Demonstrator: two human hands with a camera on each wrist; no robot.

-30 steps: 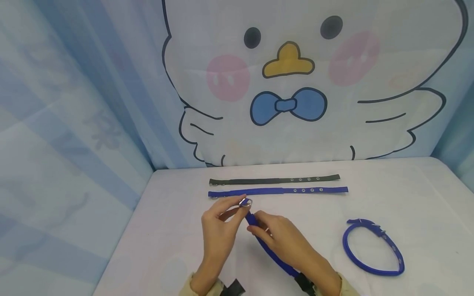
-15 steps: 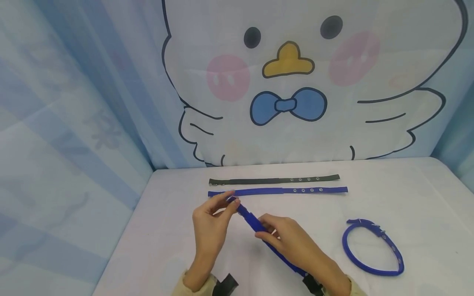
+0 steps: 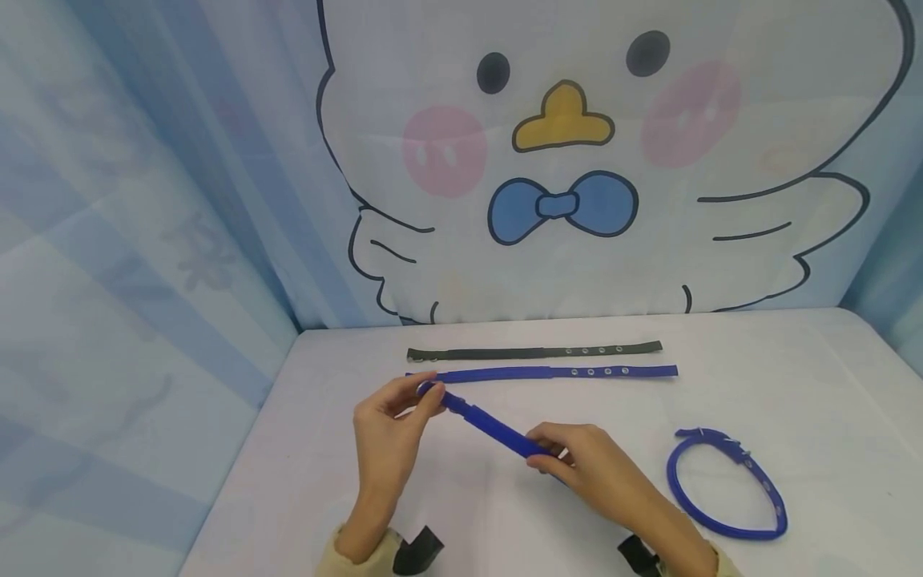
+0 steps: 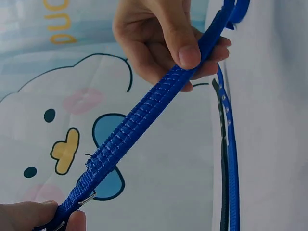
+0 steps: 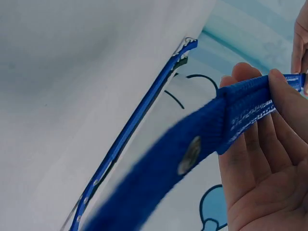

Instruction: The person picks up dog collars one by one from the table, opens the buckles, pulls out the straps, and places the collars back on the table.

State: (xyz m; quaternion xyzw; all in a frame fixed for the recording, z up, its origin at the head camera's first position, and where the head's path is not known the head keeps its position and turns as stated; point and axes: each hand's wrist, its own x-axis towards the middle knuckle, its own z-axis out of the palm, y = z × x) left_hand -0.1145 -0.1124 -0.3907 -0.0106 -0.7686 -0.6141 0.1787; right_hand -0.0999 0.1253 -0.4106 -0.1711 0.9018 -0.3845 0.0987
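A blue pet collar point(image 3: 493, 427) is stretched at a slant between my two hands above the white table. My left hand point(image 3: 392, 433) pinches its buckle end between thumb and fingers. Part of a metal ring point(image 4: 87, 198) shows beside those fingertips in the left wrist view, while the buckle is mostly covered. Farther along the strap, my right hand point(image 3: 594, 469) grips the stitched, padded middle between thumb and fingers. Past this grip the loose end, with a metal eyelet point(image 5: 189, 156), hangs close to the camera in the right wrist view.
A dark green collar point(image 3: 534, 352) lies straight across the back of the white table point(image 3: 288, 481). A second blue collar point(image 3: 519, 373) lies parallel in front of it. At the right rests a blue collar point(image 3: 727, 529) fastened in a loop. A patterned curtain point(image 3: 216, 200) hangs behind.
My left hand has moved left with the buckle end. My right hand has shifted right along the strap, so more of the collar shows between the hands.
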